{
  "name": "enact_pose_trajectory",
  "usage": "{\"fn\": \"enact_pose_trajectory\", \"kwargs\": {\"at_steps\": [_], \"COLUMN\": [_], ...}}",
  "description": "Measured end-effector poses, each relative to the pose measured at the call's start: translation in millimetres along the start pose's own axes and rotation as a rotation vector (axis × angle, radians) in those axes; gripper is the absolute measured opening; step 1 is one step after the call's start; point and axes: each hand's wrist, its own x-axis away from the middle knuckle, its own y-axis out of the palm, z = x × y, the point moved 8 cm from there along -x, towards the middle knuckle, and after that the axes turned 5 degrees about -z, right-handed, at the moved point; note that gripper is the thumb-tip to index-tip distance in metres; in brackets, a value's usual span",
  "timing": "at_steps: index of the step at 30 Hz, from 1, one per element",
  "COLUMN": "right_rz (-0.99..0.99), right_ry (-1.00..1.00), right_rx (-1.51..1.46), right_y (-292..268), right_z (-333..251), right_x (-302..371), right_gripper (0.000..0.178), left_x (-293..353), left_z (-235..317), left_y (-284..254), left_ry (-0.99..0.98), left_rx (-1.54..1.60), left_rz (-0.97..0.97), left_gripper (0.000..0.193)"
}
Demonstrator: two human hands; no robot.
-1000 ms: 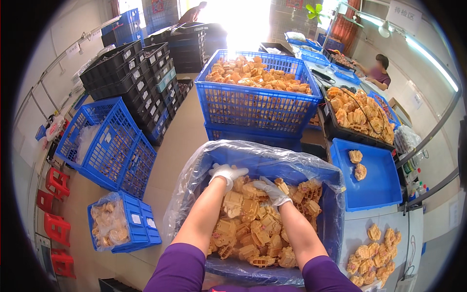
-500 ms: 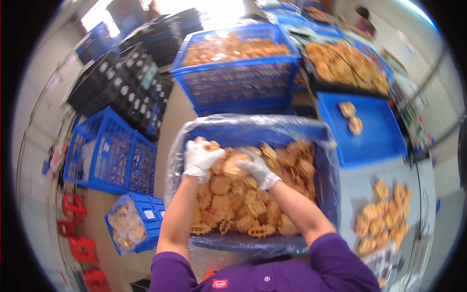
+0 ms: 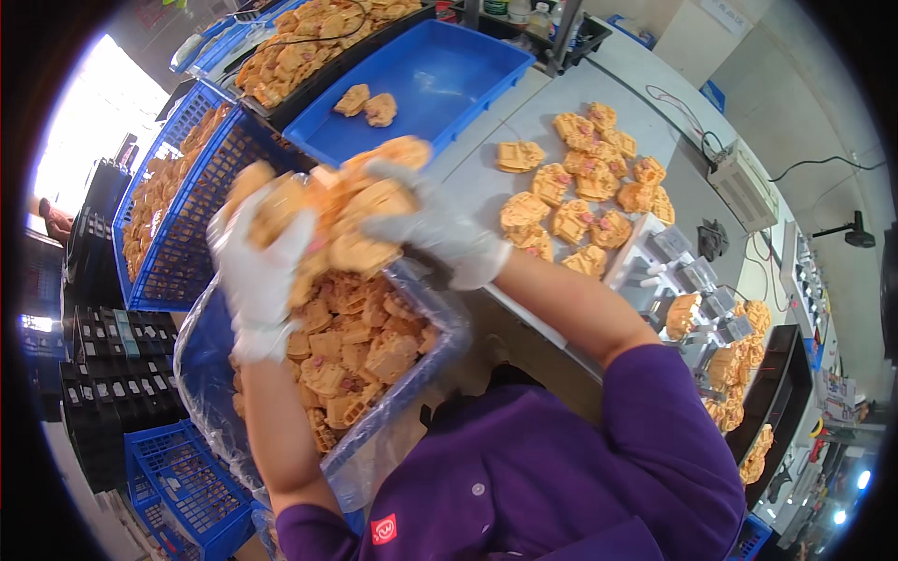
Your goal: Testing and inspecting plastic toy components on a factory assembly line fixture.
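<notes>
A loose cluster of tan plastic parts (image 3: 379, 204) is held between my two gloved hands, above the far end of a plastic-lined blue bin (image 3: 210, 351). My left hand (image 3: 254, 280), in a white glove, is closed round parts on the cluster's left side. On the right, my right hand (image 3: 435, 229) in its pale glove grips the cluster, its fingers curled over the parts. Motion blurs some held parts and fingertips. Below my hands, many similar parts (image 3: 341, 360), some with pinkish marks, fill the bin. Just beyond the cluster is a shallow blue tray (image 3: 449, 79) holding two parts (image 3: 381, 110).
To the right, a grey table (image 3: 524, 107) carries several spread tan parts (image 3: 589, 178) and a fixture with clear blocks (image 3: 669, 257). A beige box-shaped device (image 3: 744, 187) with cables stands behind them. Blue mesh crates (image 3: 187, 220) and stacked black crates (image 3: 122, 360) are on the left.
My view has swung right toward the table. Both hands have risen from the pile in the bin and now carry a cluster of tan parts near the blue tray.
</notes>
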Motion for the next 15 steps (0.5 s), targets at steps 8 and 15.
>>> {"fn": "enact_pose_trajectory", "kwargs": {"at_steps": [8, 15], "right_rz": [0.504, 0.586], "right_ry": [-0.138, 0.274], "right_rx": [0.472, 1.177], "right_y": [-267, -367], "right_z": [-46, -56], "right_x": [120, 160], "right_gripper": [0.073, 0.124], "left_x": [-4, 7], "left_z": [43, 85], "left_y": [327, 427], "left_ry": [-0.072, -0.228], "left_rx": [0.453, 0.363], "left_rz": [-0.306, -0.505], "left_gripper": [0.066, 0.085]}}
